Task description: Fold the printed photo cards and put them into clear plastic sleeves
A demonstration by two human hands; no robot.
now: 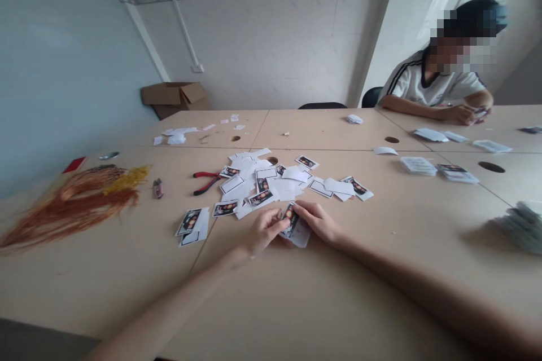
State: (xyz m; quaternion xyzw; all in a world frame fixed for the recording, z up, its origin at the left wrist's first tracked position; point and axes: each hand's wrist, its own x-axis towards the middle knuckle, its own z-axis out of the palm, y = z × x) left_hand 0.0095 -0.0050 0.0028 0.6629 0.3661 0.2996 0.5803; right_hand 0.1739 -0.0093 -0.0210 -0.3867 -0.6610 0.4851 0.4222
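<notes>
Between my two hands is a dark printed card, together with a clear plastic sleeve at its lower end. I cannot tell how far the card sits inside the sleeve. My left hand pinches the left side, thumb on the printed face. My right hand grips the upper right edge with its fingers closed. Just beyond my hands spreads a loose pile of printed and white cards. A few more cards overlap on the table left of my left hand.
Red-handled pliers lie left of the pile. Farther left are a small pink cutter-like tool and orange strands. Stacked plastic sleeves stand at right. A co-worker sits across the table, beyond several card stacks.
</notes>
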